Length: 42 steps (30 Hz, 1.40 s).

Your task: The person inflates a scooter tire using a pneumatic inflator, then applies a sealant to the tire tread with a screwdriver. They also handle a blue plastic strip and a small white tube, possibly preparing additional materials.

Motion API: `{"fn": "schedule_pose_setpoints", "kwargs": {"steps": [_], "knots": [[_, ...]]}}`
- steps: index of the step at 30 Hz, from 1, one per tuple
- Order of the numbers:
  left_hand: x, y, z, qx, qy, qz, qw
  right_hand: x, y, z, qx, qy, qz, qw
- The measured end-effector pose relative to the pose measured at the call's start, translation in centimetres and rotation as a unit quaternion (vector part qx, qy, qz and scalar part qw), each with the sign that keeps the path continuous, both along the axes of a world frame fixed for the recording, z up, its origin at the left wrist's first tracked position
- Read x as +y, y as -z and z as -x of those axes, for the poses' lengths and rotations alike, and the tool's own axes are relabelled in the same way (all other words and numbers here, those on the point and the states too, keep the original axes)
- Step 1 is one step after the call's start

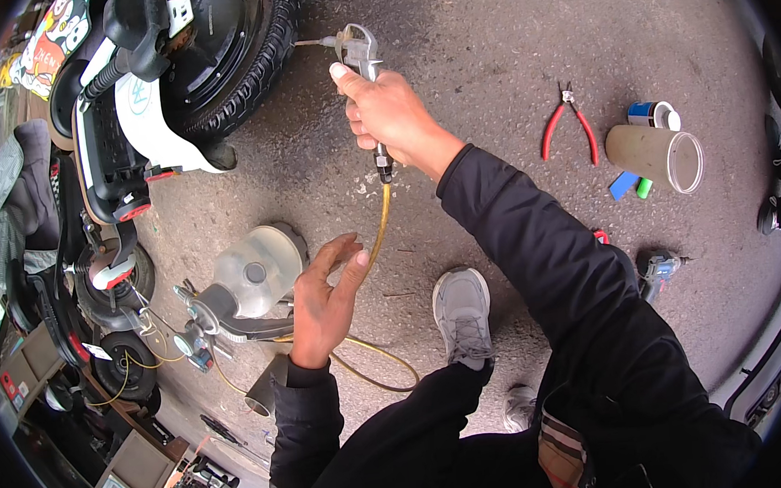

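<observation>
My right hand (390, 116) is wrapped round a metal air gun (357, 54), its thin nozzle pointing left at the tread of a black scooter tire (250, 85), at or very near it. A yellow hose (382, 217) runs down from the gun's fitting. My left hand (326, 304) is lower, fingers bent and apart beside the hose; whether it touches the hose I cannot tell. The tire belongs to a white and black scooter (145, 130) lying on its side. A translucent round tank (251, 278) with metal fittings stands just left of my left hand.
Red-handled pliers (554, 126), a cylindrical container (640, 155), a can (646, 116), blue and green pieces (624, 184) and a power tool (658, 267) lie at right. More scooters (109, 284) crowd the left side. My shoe (460, 312) is below the hose; hose coils lie beside it.
</observation>
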State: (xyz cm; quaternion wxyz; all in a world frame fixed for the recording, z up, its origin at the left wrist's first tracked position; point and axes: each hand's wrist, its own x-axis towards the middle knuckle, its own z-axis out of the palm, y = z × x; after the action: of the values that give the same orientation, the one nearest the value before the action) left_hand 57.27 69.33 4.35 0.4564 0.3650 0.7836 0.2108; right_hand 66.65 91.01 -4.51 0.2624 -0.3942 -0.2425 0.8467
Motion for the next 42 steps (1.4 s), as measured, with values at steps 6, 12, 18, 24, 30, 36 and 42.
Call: {"fn": "schedule_pose_setpoints", "kwargs": {"steps": [6,12,18,24,30,36,42], "knots": [[-0.2,0.3,0.1,-0.003,-0.007,-0.005,1.0,0.3,-0.5,0.7,0.027,-0.021,0.002,0.999],[-0.1,0.2,0.2,-0.005,0.005,0.009,1.0,0.6,0.2,0.4,-0.003,0.003,0.016,1.0],[-0.2,0.4,0.3,-0.004,0.0,0.005,1.0,-0.4,0.1,0.6,0.018,-0.036,-0.01,0.999],[-0.4,0.7,0.4,-0.002,-0.003,-0.011,1.0,0.3,-0.1,0.3,0.001,0.011,0.019,1.0],[-0.1,0.6,0.4,0.0,0.01,-0.002,1.0,-0.8,-0.2,-0.2,0.003,-0.039,0.002,0.999],[0.0,0.3,0.2,-0.004,0.002,0.019,1.0,0.8,-0.2,0.2,0.021,0.02,0.025,0.999],[0.3,0.4,0.2,-0.005,0.006,0.014,1.0,-0.2,0.3,-0.5,-0.012,-0.021,0.029,0.999]]}}
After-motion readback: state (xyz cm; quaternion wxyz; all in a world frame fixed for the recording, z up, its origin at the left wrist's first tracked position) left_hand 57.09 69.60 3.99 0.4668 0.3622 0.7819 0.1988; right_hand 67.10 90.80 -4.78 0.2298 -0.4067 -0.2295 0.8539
